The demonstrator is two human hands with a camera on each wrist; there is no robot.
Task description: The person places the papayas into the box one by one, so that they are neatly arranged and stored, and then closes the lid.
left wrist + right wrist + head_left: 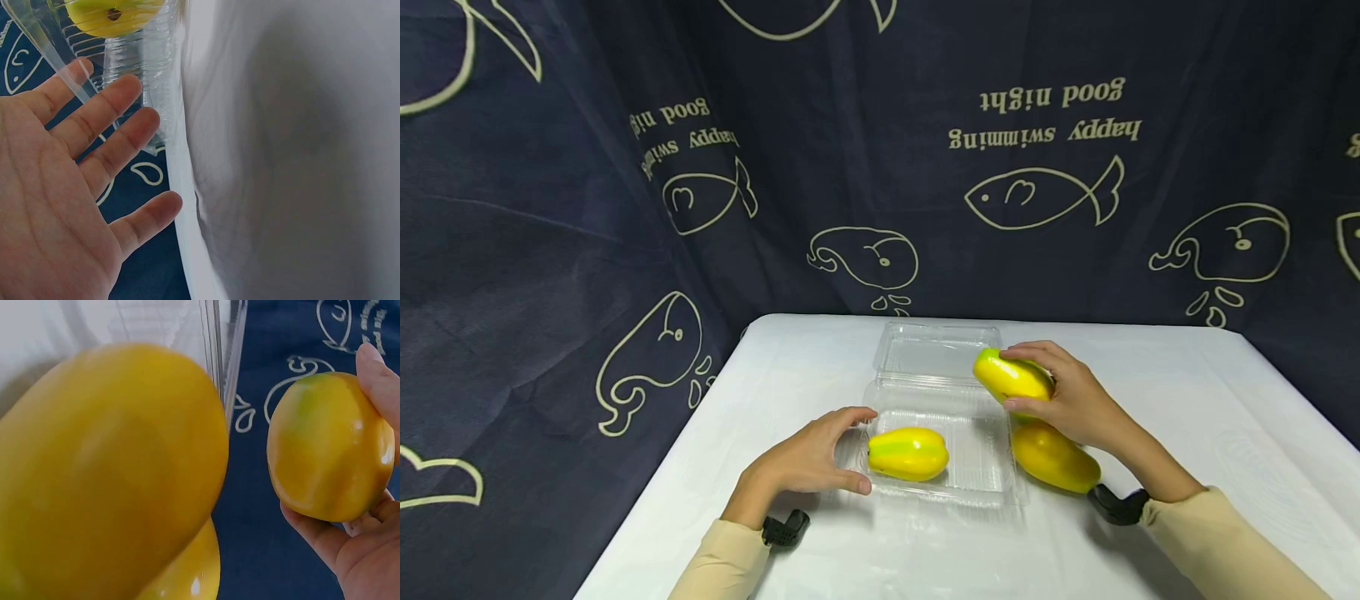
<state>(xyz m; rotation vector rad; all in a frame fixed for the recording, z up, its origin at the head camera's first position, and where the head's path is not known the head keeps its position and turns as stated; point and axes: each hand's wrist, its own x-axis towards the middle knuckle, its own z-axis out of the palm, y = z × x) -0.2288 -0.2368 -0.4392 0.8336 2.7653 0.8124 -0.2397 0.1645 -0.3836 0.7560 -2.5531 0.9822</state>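
Note:
My right hand [1075, 400] grips a yellow papaya [1013, 377] with a greenish end, raised at the right side of a clear plastic clamshell box [981, 454]. In the right wrist view, thumb and fingers curl round that held papaya [331, 447]. Another papaya [908, 454] lies in the left part of the box's base. Beside this, at the box's left edge, my left hand [808, 457] holds nothing, its thumb and fingers spread apart. The left wrist view shows its fingers loosely extended near the ribbed box wall [81, 53].
Right of the box another papaya [1056, 457] rests on the white-covered table [1180, 400]; part of a further one [194, 569] shows behind it in the right wrist view. The box's lid [936, 350] lies folded back on the far side. A dark printed curtain [865, 167] hangs behind.

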